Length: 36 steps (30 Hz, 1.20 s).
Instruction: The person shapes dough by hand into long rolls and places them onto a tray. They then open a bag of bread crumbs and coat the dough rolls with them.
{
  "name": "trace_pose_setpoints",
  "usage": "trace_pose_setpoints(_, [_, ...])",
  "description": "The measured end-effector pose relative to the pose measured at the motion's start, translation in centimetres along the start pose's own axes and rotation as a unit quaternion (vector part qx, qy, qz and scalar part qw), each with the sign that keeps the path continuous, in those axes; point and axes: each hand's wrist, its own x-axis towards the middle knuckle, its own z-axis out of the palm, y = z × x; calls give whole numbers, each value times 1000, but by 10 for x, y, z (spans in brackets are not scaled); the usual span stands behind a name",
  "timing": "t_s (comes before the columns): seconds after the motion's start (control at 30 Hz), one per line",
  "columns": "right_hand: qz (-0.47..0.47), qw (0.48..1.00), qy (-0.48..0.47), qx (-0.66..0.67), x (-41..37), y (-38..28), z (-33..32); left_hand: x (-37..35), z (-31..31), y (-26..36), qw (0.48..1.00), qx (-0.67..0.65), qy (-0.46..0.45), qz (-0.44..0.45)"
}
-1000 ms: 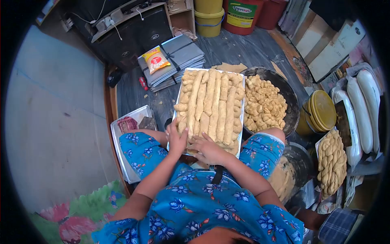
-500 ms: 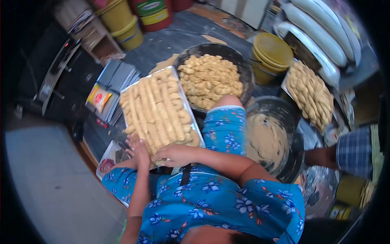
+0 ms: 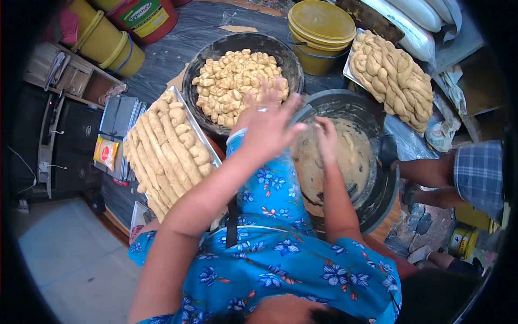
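My left hand [image 3: 272,121] reaches across my raised knee, fingers spread and smeared by motion, holding nothing. It passes near the rim of a black basin [image 3: 393,201] with pale flour [image 3: 337,186] coating its floor. Over the flour is my right hand [image 3: 326,141], seen edge-on, its fingers loosely bent with nothing visible in them. To the left lies a metal tray [image 3: 204,131] carrying long dough ropes [image 3: 162,154] in rows, with shorter knotted dough pieces along one side. A second black basin [image 3: 294,70] holds many small dough lumps [image 3: 237,81].
A tray of braided dough [image 3: 391,78] sits at the back right beside a lidded yellow bucket [image 3: 318,54]. More buckets [image 3: 127,56] stand back left. A yellow packet [image 3: 106,153] rests on stacked grey trays [image 3: 114,121]. Another person's legs [image 3: 431,167] are at the right.
Both hands have left the near end of the rope tray and moved right to the floured basin. My left hand has spread its fingers. The view has shifted too.
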Motion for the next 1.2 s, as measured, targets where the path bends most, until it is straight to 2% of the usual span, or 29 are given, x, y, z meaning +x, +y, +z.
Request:
trace_pose_setpoints(0.03, [42, 998, 22, -31, -1, 33, -18, 7, 31, 8, 999, -16, 1, 33])
trace_pose_setpoints(0.13, [176, 976, 48, -119, -13, 136, -57, -5, 116, 15, 986, 29, -88, 136])
trace_pose_setpoints(0.17, [223, 962, 50, -148, -16, 148, -61, -3, 119, 17, 975, 69, -133, 161])
trace_pose_setpoints(0.23, [241, 932, 31, -271, -14, 174, -66, -1, 125, 20, 940, 145, -222, 216])
trace_pose_setpoints(0.33, [241, 882, 32, -404, -9, 188, -70, 16, 122, 11, 970, 89, -198, 108])
trace_pose_setpoints(0.37, [233, 867, 36, -439, -1, 184, -68, 17, 122, 9, 972, 73, -200, 102])
trace_pose_setpoints(0.4, [281, 832, 51, -475, 7, 183, -68, 17, 121, 6, 973, 60, -201, 94])
trace_pose_setpoints(0.5, [305, 828, 176, -435, 21, 244, -100, 18, 114, -2, 971, 55, -219, 74])
trace_pose_setpoints(0.53, [373, 817, 105, -428, 29, 269, -123, 18, 114, -5, 973, 45, -216, 60])
trace_pose_setpoints(0.6, [438, 788, 6, -433, 41, 290, -149, 19, 113, -8, 975, 34, -216, 39])
trace_pose_setpoints(0.63, [440, 776, -20, -451, 41, 295, -156, 19, 113, -7, 975, 33, -218, 32])
trace_pose_setpoints(0.7, [408, 779, 1, -477, 38, 290, -152, 22, 114, -6, 974, 34, -224, 29])
trace_pose_setpoints(0.77, [340, 797, 92, -490, 22, 279, -137, 20, 115, -3, 971, 37, -234, 37])
trace_pose_setpoints(0.87, [302, 802, 62, -512, 14, 215, -112, 20, 122, -1, 968, 40, -243, 43])
trace_pose_setpoints(1.07, [227, 862, 136, -432, -10, 203, -121, 20, 119, 1, 964, 31, -261, 37])
trace_pose_setpoints(1.17, [200, 816, 63, -539, -19, 196, -117, 17, 121, -3, 965, 42, -255, 40])
trace_pose_setpoints(1.2, [171, 837, 49, -518, -22, 200, -117, 16, 121, -3, 966, 40, -251, 42])
